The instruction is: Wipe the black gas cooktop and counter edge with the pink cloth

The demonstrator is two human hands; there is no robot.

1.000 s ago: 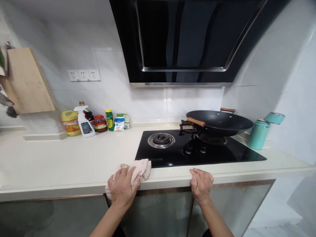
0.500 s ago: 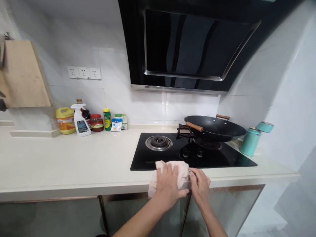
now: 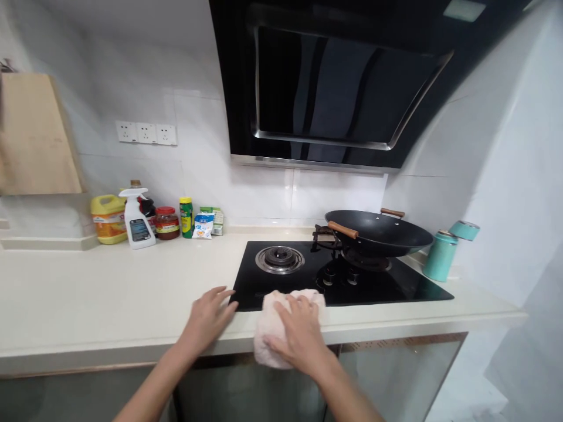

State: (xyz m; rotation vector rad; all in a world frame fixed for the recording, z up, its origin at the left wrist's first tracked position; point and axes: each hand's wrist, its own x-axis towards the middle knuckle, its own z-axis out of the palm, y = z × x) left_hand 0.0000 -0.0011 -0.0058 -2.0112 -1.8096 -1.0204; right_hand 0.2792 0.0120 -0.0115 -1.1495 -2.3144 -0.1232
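Note:
My right hand (image 3: 301, 331) grips a pale pink cloth (image 3: 269, 328) at the front edge of the black gas stove (image 3: 396, 290). The cloth is bunched over the stove's front rim and hangs down past the counter edge. To its left, my left hand (image 3: 206, 321) is apart from the cloth, fingers spread over the counter by the stove's front left corner. Anything beneath the cloth is hidden.
A black wok (image 3: 382, 234) with wooden handles sits on the right burner; the left burner (image 3: 280, 259) is bare. A teal flask (image 3: 440, 258) stands at right. A spray bottle (image 3: 138, 223), oil jug (image 3: 109, 220), sauce jar (image 3: 167, 224) and packets line the wall under the range hood (image 3: 329, 88).
My left hand has let go of the cloth and moved left over the counter. My right hand has moved left from the cloth's edge onto the cloth, which has shifted slightly left.

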